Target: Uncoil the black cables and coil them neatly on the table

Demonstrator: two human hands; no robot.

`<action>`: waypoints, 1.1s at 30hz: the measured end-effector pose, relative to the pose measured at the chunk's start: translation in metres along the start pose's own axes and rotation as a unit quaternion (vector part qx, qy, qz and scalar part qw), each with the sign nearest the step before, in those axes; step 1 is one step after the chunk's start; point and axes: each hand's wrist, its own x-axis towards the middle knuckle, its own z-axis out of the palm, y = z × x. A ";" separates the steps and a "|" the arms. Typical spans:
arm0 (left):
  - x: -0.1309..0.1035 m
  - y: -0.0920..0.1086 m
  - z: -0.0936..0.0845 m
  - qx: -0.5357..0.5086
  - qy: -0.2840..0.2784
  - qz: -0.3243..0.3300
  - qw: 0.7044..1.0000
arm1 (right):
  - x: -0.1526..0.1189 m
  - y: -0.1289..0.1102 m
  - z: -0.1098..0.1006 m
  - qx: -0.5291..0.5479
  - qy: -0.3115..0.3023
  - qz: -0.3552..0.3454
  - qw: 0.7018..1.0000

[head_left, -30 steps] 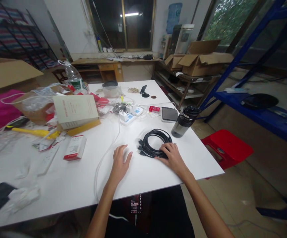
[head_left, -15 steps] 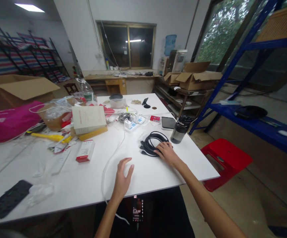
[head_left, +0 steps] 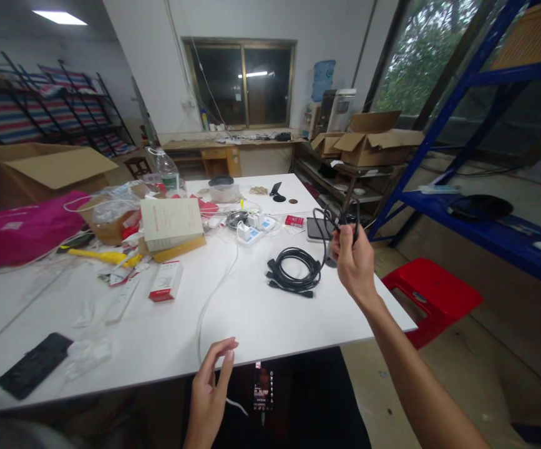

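Raised over the right side of the white table [head_left: 251, 318], my right hand [head_left: 355, 255] is closed on part of a black cable [head_left: 324, 227], whose loops stick up above the fingers. A strand hangs from it toward the coil of black cables [head_left: 293, 271] lying on the table, with several plugs at its left and lower edges. Behind my right hand, the dark bottle is mostly hidden. My left hand [head_left: 211, 386] hovers at the table's front edge, thumb and fingers apart, holding nothing. Below it a lit phone [head_left: 263, 386] rests on something black.
A white cable [head_left: 204, 305] runs to the power strips [head_left: 250, 234]. Left of it are a red-white box [head_left: 166, 280], a booklet [head_left: 171, 223], a yellow tool [head_left: 106, 256] and a black phone-like slab [head_left: 35, 365]. A red stool [head_left: 432, 290] stands at the right.
My right hand has lifted off the coil, up and to the right, with part of the black cable in it. My left hand has moved down and left. The view has shifted slightly.
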 end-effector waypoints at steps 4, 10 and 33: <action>-0.005 0.021 0.007 -0.020 -0.016 0.000 1.000 | -0.034 -0.056 -0.001 0.049 0.029 -0.006 0.998; -0.007 0.042 0.035 -0.115 -0.132 -0.051 0.983 | -0.116 -0.056 0.005 0.101 -0.024 0.093 0.990; 0.037 0.051 -0.063 0.065 0.061 -0.070 0.994 | -0.174 0.039 -0.150 -0.033 0.131 0.273 0.952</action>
